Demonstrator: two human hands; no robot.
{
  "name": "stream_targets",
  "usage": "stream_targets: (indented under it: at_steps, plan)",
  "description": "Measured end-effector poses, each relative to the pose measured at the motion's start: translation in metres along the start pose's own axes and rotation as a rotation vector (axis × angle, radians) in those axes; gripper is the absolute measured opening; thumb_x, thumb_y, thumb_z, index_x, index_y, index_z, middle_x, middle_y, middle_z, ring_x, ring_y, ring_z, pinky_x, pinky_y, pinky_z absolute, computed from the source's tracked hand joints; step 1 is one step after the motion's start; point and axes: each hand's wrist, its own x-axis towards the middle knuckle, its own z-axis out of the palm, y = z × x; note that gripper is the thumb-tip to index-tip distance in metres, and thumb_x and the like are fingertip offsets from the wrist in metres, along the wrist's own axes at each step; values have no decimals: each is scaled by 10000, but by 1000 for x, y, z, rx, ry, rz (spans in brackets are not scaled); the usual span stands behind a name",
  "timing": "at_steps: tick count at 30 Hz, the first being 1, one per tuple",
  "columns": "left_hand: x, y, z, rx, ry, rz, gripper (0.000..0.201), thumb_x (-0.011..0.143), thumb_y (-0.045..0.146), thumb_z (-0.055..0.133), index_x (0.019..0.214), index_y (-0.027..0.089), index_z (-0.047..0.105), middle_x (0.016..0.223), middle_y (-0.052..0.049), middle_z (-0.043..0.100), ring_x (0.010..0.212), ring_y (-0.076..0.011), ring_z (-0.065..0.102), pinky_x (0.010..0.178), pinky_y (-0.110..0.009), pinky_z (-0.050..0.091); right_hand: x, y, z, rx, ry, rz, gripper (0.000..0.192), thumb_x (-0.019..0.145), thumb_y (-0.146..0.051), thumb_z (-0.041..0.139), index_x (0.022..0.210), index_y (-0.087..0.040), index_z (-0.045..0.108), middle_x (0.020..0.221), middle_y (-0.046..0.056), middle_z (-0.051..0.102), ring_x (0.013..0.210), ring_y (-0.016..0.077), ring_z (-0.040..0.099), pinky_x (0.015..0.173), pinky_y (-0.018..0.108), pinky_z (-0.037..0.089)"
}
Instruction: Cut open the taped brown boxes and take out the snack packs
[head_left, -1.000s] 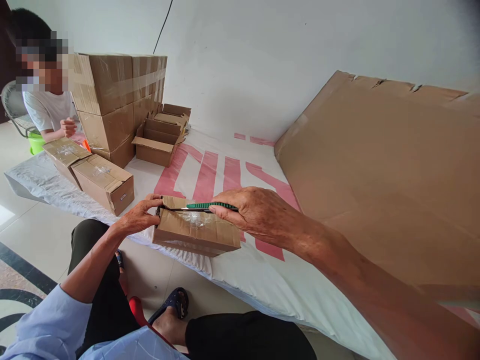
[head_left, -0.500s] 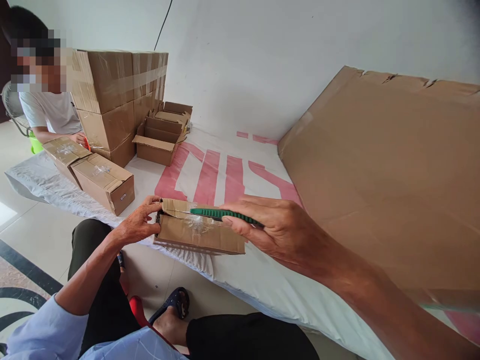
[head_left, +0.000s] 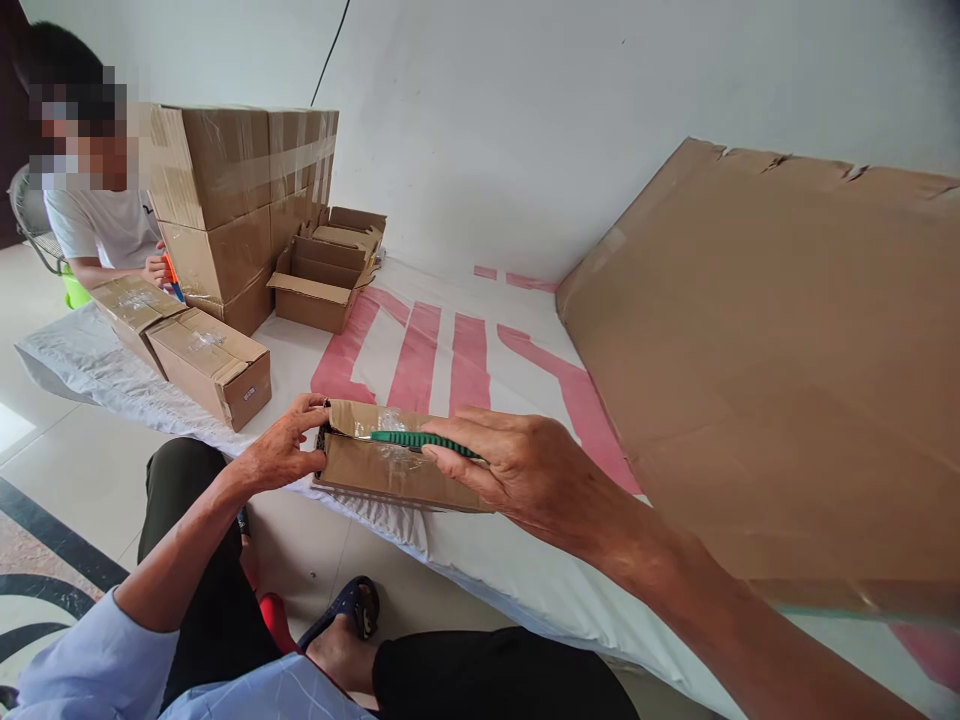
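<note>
A small cardboard box [head_left: 390, 478] lies near the table's front edge, with clear tape across the seam of its top flaps. My left hand [head_left: 281, 447] grips the box's left end, thumb and fingers at its corners. In my right hand [head_left: 510, 460] is a green-handled utility knife [head_left: 416, 440], held nearly flat over the top seam. Its blade points left, at the seam between the flaps. Whether the blade is inside the gap I cannot tell. The box's right end is partly hidden behind my right hand.
Two taped boxes [head_left: 214, 360] lie at the left, before a tall stack of cartons [head_left: 232, 240]. Open boxes [head_left: 315, 290] stand beside the stack. A large cardboard sheet [head_left: 765, 380] leans at the right. Behind the stack a person [head_left: 97, 225] holds an orange-and-blue tool [head_left: 173, 277].
My right hand and the knife have moved slightly left and down, closer to the seam. My left hand stays on the box's end. The other person's orange tool is now more visible.
</note>
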Motion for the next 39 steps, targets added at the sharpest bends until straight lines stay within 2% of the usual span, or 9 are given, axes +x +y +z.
stream_targets:
  at_steps: [6,11,14,18,26,32,36,39]
  plan:
    - [3,-1,0,-10,0,-11,642,742,133,579,1351,263,735,1517,-78,515,1289,-264,596,907,-312,565,5,2,1,-165,-35,-41,460,1152,-419,388,1014,-201,769,789,42,723,607,154,591,535,313,320]
    - [6,-3,-1,14,-6,18,674,740,130,576,1379,282,728,1505,-63,533,1289,-261,600,943,-326,563,3,10,-7,-152,-61,-39,415,1151,-387,399,1059,-222,769,811,41,744,662,159,633,565,305,338]
    - [7,-4,-1,46,-10,35,692,744,132,580,1403,297,714,1505,-57,540,1300,-261,598,992,-349,555,5,12,-3,-156,-77,-41,380,1143,-363,421,1083,-224,769,863,47,775,713,168,673,575,305,339]
    - [7,-3,-3,46,-12,18,700,758,150,588,1435,293,694,1521,-67,537,1317,-273,598,1003,-362,555,6,12,6,-188,-97,-36,389,1139,-360,419,1051,-208,766,854,55,771,667,161,651,547,307,304]
    - [7,5,0,4,-45,23,700,752,138,603,1420,322,702,1484,-53,552,1295,-255,604,959,-330,555,-21,27,-5,-140,-97,-8,384,1137,-380,421,1029,-247,764,821,31,751,651,164,645,558,302,382]
    - [12,6,0,31,-42,13,680,735,142,591,1385,280,733,1463,-70,567,1261,-263,611,904,-314,562,-22,30,1,-101,-108,23,344,1118,-340,448,1105,-248,779,977,64,812,827,203,746,625,301,471]
    - [13,5,-2,42,-52,23,687,735,151,595,1393,290,734,1474,-67,569,1264,-266,611,923,-322,569,-30,36,-2,-91,-112,61,349,1112,-356,452,1092,-252,784,927,51,802,748,208,731,645,320,496]
    - [14,5,-2,43,-47,34,706,717,133,587,1391,281,739,1443,-71,585,1261,-268,611,901,-315,577,-31,38,-1,-66,-91,52,350,1111,-352,453,1072,-250,785,943,55,808,770,211,742,659,319,504]
